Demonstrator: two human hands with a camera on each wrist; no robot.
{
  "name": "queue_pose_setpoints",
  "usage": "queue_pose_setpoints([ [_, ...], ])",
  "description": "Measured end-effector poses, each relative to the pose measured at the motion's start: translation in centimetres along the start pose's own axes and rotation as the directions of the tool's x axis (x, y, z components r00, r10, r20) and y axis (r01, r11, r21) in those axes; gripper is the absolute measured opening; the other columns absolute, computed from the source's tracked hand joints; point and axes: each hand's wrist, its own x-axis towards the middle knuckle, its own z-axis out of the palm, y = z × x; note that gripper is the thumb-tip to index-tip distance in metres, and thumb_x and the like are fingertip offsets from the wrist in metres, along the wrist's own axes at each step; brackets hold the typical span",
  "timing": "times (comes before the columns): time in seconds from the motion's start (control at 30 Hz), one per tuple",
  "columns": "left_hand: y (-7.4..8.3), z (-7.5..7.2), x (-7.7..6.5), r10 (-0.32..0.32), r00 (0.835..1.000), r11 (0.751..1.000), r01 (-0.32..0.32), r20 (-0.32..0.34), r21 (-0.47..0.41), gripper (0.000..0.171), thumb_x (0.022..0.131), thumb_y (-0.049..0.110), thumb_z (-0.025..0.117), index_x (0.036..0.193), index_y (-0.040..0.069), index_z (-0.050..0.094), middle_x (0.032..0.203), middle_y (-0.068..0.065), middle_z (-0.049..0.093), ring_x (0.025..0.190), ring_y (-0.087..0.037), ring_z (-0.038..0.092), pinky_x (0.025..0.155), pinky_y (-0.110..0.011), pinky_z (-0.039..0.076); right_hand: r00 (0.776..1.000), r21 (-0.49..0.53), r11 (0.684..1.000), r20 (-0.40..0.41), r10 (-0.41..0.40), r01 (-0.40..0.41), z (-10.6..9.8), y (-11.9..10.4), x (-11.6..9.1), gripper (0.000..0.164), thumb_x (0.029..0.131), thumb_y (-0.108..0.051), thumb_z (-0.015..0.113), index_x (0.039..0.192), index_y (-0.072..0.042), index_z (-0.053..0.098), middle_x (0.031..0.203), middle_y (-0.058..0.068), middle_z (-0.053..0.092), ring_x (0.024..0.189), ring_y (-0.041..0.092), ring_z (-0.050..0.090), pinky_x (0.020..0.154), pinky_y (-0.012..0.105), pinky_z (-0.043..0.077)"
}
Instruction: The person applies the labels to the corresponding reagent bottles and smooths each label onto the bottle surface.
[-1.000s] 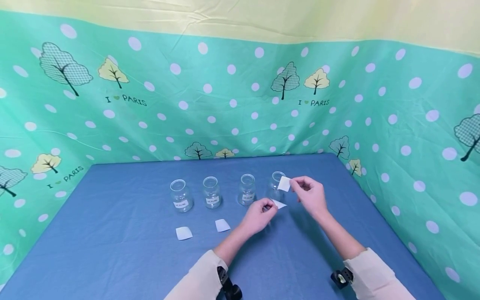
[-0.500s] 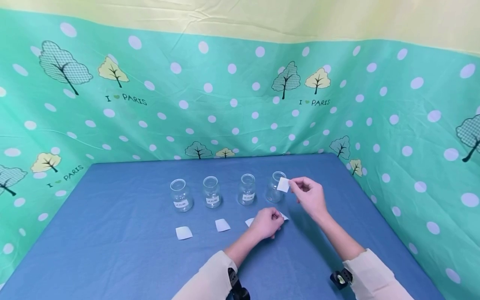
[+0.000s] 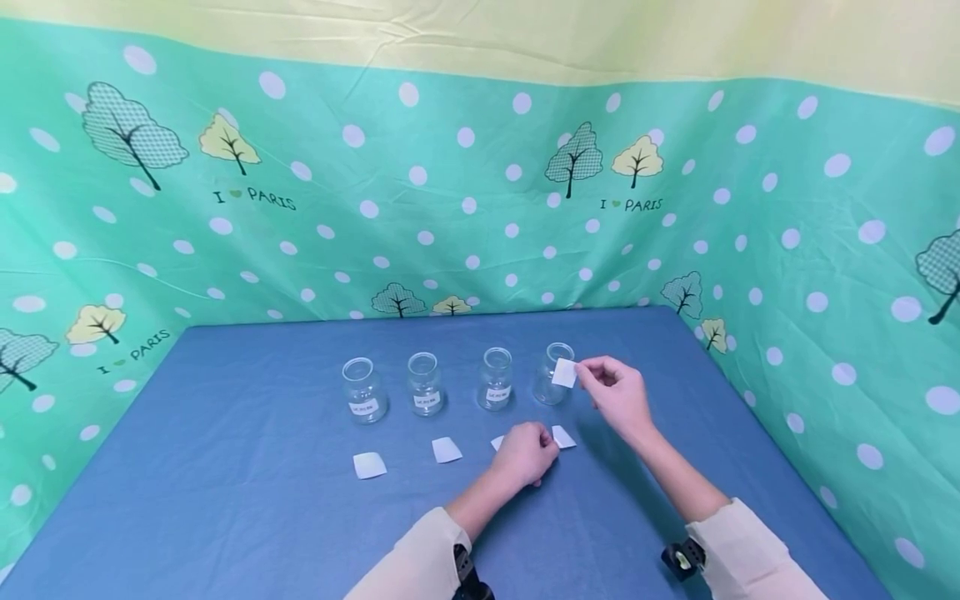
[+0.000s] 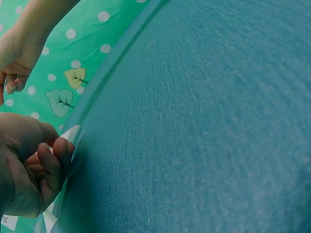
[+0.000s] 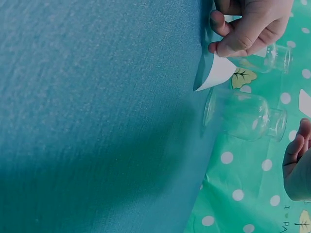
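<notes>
My right hand (image 3: 618, 393) pinches a small white label (image 3: 565, 373) by its right edge. The label hangs in front of the rightmost clear glass jar (image 3: 544, 392); contact with the glass cannot be told. Lower down, my left hand (image 3: 523, 457) is just above the table, fingers loosely curled and seemingly holding nothing. Beside its fingertips lies a white paper piece (image 3: 563, 437), its edge curling up in the right wrist view. Another paper piece (image 3: 497, 443) is mostly hidden behind the left hand. Three more jars, one of them a labelled jar (image 3: 497, 379), stand in a row leftward.
Two further white paper pieces lie left of the hands: one paper square (image 3: 447, 450) and another paper square (image 3: 369, 465). The blue cloth-covered table (image 3: 225, 517) ends at a green dotted curtain (image 3: 420, 250) behind and to the right.
My left hand has come down from beside the rightmost jar, let the paper piece go on the table and drawn slightly left. The label in my right hand has lowered slightly.
</notes>
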Motion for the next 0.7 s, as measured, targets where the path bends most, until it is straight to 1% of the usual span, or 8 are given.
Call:
queue_pose_setpoints([
  [0.17, 0.1, -0.1, -0.2, -0.003, 1.0, 1.0, 0.003, -0.004, -0.006, 0.016, 0.083, 0.013, 0.055, 0.066, 0.013, 0.053, 0.047, 0.004, 0.048, 0.03, -0.003, 0.045, 0.037, -0.021, 0.039, 1.0, -0.01, 1.0, 0.001, -0.024, 0.024, 0.0, 0.0, 0.0, 0.019, 0.088, -0.023, 0.065, 0.089, -0.004, 0.069, 0.066, -0.001, 0.06, 0.043, 0.009, 0.048, 0.043, 0.026, 0.043],
  [0.33, 0.4, -0.4, -0.3, -0.005, 1.0, 1.0, 0.005, -0.007, -0.029, 0.013, 0.083, 0.014, 0.056, 0.07, 0.013, 0.054, 0.052, 0.003, 0.05, 0.029, -0.003, 0.045, 0.037, -0.022, 0.04, 1.0, -0.011, 1.0, -0.002, -0.019, 0.019, 0.0, 0.2, 0.0, 0.017, 0.088, -0.021, 0.066, 0.088, -0.004, 0.07, 0.065, -0.004, 0.059, 0.043, 0.008, 0.047, 0.043, 0.025, 0.043],
  [0.4, 0.5, -0.5, -0.4, -0.01, 1.0, 0.999, 0.009, -0.005, -0.038, 0.012, 0.083, 0.015, 0.056, 0.072, 0.012, 0.055, 0.053, 0.003, 0.05, 0.03, -0.003, 0.045, 0.037, -0.022, 0.041, 1.0, -0.007, 1.0, 0.001, -0.022, 0.022, 0.1, 0.2, 0.0, 0.017, 0.088, -0.02, 0.066, 0.088, -0.004, 0.07, 0.065, -0.002, 0.06, 0.043, 0.008, 0.047, 0.043, 0.025, 0.043],
  [0.5, 0.5, -0.8, -0.4, -0.014, 1.0, 0.999, 0.014, -0.003, -0.049, 0.01, 0.084, 0.015, 0.058, 0.075, 0.011, 0.057, 0.052, 0.003, 0.05, 0.03, -0.003, 0.045, 0.036, -0.022, 0.041, 0.999, -0.001, 0.999, 0.004, -0.036, 0.036, 0.1, 0.2, -0.1, 0.016, 0.088, -0.019, 0.066, 0.088, -0.003, 0.07, 0.066, 0.005, 0.061, 0.042, 0.008, 0.047, 0.042, 0.025, 0.042],
  [0.63, 0.5, -1.3, -0.2, -0.016, 1.0, 0.998, 0.016, 0.0, -0.06, 0.008, 0.085, 0.018, 0.059, 0.08, 0.011, 0.059, 0.046, 0.004, 0.049, 0.03, -0.004, 0.045, 0.036, -0.024, 0.041, 0.999, -0.003, 1.0, 0.012, -0.031, 0.031, 0.2, -1.7, -0.7, 0.015, 0.088, -0.01, 0.063, 0.088, 0.004, 0.068, 0.07, 0.022, 0.061, 0.042, 0.005, 0.046, 0.042, 0.023, 0.042],
  [0.7, 0.4, -1.6, -0.1, -0.008, 1.0, 0.998, 0.007, -0.006, -0.069, 0.009, 0.085, 0.019, 0.06, 0.083, 0.011, 0.06, 0.045, 0.005, 0.05, 0.031, -0.004, 0.045, 0.038, -0.024, 0.041, 0.999, -0.007, 1.0, 0.017, -0.028, 0.028, 0.1, -2.6, -0.9, 0.014, 0.088, -0.006, 0.062, 0.088, 0.007, 0.067, 0.071, 0.025, 0.06, 0.042, 0.005, 0.045, 0.043, 0.022, 0.042],
])
